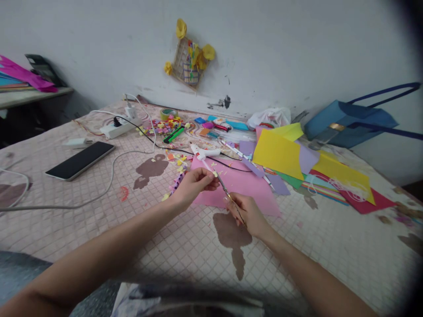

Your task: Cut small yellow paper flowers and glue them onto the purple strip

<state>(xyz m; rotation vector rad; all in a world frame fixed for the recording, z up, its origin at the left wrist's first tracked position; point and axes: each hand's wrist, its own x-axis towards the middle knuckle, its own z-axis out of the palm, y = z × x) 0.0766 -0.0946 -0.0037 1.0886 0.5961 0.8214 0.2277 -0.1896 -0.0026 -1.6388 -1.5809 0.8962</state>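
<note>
My left hand (201, 181) is closed in a pinch at a small pale yellow paper piece (215, 174), just above a pink sheet (243, 182). In my right hand (245, 210) is a slim metal tool that looks like tweezers (225, 188). Its narrow tip points up and left, reaching the yellow piece by my left fingertips; whether it grips the piece I cannot tell. Behind my hands a white glue gun (205, 152) lies at the sheet's far edge, its nozzle end hard to make out. Purple beaded-looking trim (177, 181) lies beside my left wrist.
A phone (81, 160), a power strip (120, 127) and cables occupy the left. Small paper cutouts (161, 128), a green cutter (173, 134) and tape (168, 114) lie at the back. Coloured sheets (280, 152) and a blue bag (346, 123) are at right.
</note>
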